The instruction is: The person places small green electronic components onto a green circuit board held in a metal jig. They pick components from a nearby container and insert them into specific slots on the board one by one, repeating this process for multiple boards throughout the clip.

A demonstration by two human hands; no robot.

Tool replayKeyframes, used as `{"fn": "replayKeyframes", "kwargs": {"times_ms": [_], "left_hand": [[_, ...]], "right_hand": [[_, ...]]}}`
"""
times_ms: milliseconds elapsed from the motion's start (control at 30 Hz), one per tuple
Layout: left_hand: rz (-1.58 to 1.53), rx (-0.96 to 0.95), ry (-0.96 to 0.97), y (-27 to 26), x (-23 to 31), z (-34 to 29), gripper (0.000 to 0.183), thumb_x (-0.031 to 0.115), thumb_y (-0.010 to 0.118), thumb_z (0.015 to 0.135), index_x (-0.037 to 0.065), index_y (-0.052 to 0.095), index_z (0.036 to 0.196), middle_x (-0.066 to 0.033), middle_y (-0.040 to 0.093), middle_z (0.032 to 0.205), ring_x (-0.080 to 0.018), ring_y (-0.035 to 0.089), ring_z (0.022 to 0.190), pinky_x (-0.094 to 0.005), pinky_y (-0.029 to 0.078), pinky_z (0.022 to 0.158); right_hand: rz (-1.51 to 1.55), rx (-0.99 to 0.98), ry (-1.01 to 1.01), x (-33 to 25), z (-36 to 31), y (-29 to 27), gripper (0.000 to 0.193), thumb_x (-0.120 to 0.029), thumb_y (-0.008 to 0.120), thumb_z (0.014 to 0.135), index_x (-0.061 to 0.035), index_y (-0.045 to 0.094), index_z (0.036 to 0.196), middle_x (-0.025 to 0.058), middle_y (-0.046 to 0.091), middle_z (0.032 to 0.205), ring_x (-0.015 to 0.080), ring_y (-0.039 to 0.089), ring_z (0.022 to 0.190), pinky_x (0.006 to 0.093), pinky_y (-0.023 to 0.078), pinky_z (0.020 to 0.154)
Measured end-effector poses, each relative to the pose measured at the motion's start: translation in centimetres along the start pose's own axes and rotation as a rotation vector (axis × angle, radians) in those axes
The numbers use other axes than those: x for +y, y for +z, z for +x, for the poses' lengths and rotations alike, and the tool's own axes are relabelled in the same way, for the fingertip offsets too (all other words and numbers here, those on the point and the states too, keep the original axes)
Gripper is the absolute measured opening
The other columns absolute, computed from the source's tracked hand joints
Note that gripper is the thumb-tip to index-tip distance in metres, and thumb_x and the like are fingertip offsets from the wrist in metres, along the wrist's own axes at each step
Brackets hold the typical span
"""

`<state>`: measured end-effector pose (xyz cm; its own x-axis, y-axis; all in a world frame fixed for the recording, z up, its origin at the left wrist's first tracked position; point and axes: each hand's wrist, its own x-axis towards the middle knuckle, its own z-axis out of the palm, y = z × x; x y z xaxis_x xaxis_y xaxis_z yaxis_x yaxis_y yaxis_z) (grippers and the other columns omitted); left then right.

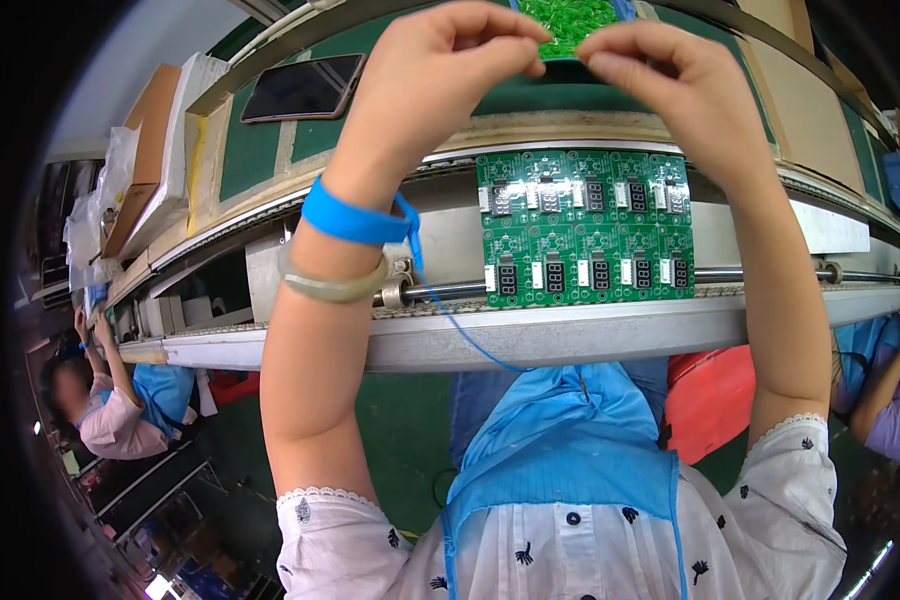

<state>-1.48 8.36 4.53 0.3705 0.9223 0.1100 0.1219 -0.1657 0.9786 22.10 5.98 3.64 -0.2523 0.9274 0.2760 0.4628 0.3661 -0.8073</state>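
White short-sleeved shirt (515, 545) and blue apron (560, 430) lie nearest the camera at 6 o'clock, with bare forearms rising on either side toward 12 and 1 o'clock. Left hand (432, 70), at 12 o'clock, has its thumb and fingertips drawn close together; right hand (692, 90), between 1 and 2 o'clock, forms a similar pinch facing it. Whether either pinch grasps a small piece cannot be told at this scale. Directly behind the gap between the two sets of fingertips, at 1 o'clock, sits a heap of small green parts (568, 22). From that same gap, a green circuit-board panel (588, 225) lies toward 6 o'clock, apart from both hands and framed by the forearms; it shows ten boards in two rows of five, each with a white connector and a dark digit display. Along its near edge runs a silver rail (450, 347). Left wrist bears a blue strap (355, 213) with a thin cord, and below it a pale bangle (332, 280). Dark-screened phone (303, 88) rests at 11 o'clock; other people appear between 8 and 9 o'clock and between 3 and 4 o'clock
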Motion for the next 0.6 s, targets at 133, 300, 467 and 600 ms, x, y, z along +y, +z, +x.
{"fn": "replayKeyframes", "kwargs": {"times_ms": [133, 300, 467, 600], "left_hand": [[-0.022, -0.181, -0.087, -1.5, -1.3, -3.2, 0.021, 0.016, 0.070, 0.098, 0.001, 0.073, 0.113, -0.0086, 0.076, 0.104, -0.0136, 0.070, 0.100, -0.0267, 0.050, 0.095], [-0.181, -0.204, -0.240, -1.6, -2.6, -5.5, 0.021, 0.013, 0.072, 0.097, 0.001, 0.072, 0.113, -0.0064, 0.075, 0.103, -0.0129, 0.069, 0.099, -0.0258, 0.051, 0.095], [-0.172, -0.182, -0.265, -1.6, -2.4, -5.8, 0.018, 0.011, 0.073, 0.095, 0.001, 0.074, 0.110, -0.0051, 0.074, 0.102, -0.0119, 0.068, 0.099, -0.0253, 0.052, 0.093], [-0.160, -0.183, -0.277, -1.6, -2.3, -5.8, 0.018, 0.008, 0.073, 0.094, 0.000, 0.074, 0.109, -0.0056, 0.075, 0.102, -0.0122, 0.069, 0.097, -0.0254, 0.054, 0.091]], "right_hand": [[0.222, -0.104, 0.094, -0.9, -2.8, 1.3, 0.021, -0.013, 0.073, 0.094, 0.0002, 0.076, 0.111, 0.0050, 0.076, 0.097, 0.0096, 0.068, 0.089, 0.0250, 0.054, 0.081], [0.346, -0.165, 0.247, -0.9, -3.6, 2.0, 0.023, -0.013, 0.074, 0.094, -0.0002, 0.076, 0.112, 0.0059, 0.076, 0.099, 0.0105, 0.069, 0.090, 0.0242, 0.055, 0.082], [0.348, -0.165, 0.270, -0.8, -3.9, 2.3, 0.022, -0.014, 0.075, 0.094, -0.0009, 0.077, 0.112, 0.0059, 0.076, 0.100, 0.0113, 0.069, 0.092, 0.0252, 0.055, 0.084], [0.374, -0.153, 0.256, -0.6, -4.0, 2.4, 0.022, -0.013, 0.075, 0.093, -0.0005, 0.076, 0.111, 0.0059, 0.076, 0.101, 0.0113, 0.069, 0.092, 0.0257, 0.055, 0.084]]}}
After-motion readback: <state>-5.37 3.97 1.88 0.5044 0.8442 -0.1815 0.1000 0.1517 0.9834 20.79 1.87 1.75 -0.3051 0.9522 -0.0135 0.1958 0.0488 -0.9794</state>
